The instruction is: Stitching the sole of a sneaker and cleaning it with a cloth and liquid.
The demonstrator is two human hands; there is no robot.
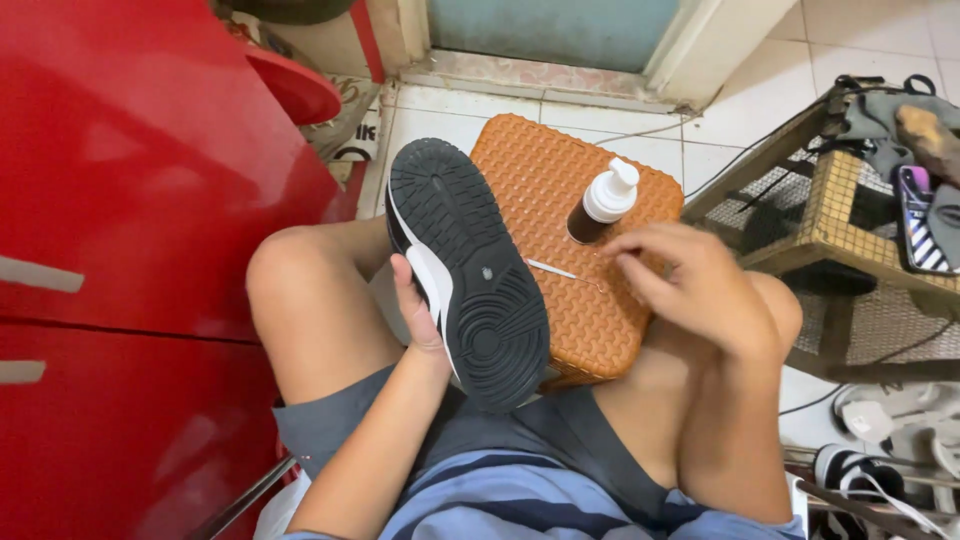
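Black rubber sole, white side: shoe, held sole-up in the left hand, grip closed on its edge, just left of the orange woven stool. Right hand, grip narrow, pinching a thin white stick beside the brown pump bottle. Risk: an elbow nudge likely topples the bottle; a loose hold could drop the shoe.

The shoe shows only its black sole; its upper is turned away, and the fingers of the left hand are hidden behind it. The thin white stick ends under the right hand, whose fingertips are blurred. At three o'clock a phone is cut by the edge. At five o'clock, white sneakers are partly cut off.
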